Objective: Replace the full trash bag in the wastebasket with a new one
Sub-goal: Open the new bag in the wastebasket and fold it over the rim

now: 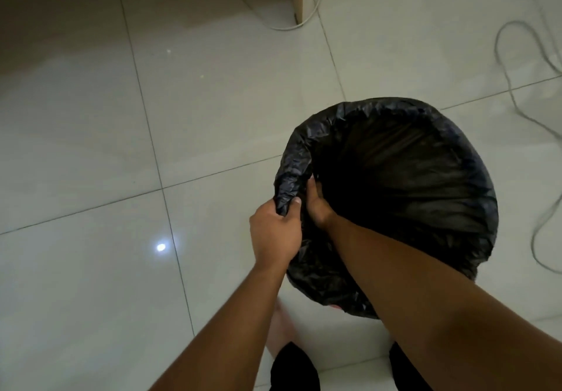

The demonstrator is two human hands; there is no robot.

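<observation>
Black, crinkled plastic fills the head view: a trash bag [395,177] is draped over the wastebasket's mouth, its edge folded down over the rim, and the basket itself is almost wholly hidden under it. The bag stands on the pale tiled floor [121,147], just in front of our feet.

Our left hand [273,232] pinches a bunch of the bag's hem, thumb and fingers [296,203] curled round the film at the near-left rim. Just right of those fingers, our right hand [317,205] reaches inside the mouth; its fingers vanish into the dark lining, so we cannot tell whether they grasp or merely press the plastic.

Beyond the fingers, the bag's interior looks empty and dark, which suggests this is the new liner being fitted. We judge the film light, limp and slippery, likely to slide off the rim or tear if tugged hard. The folded hem is the best place to hold, working round in small bites.

A grey cable [517,92] loops on the floor far right of the hands.
</observation>
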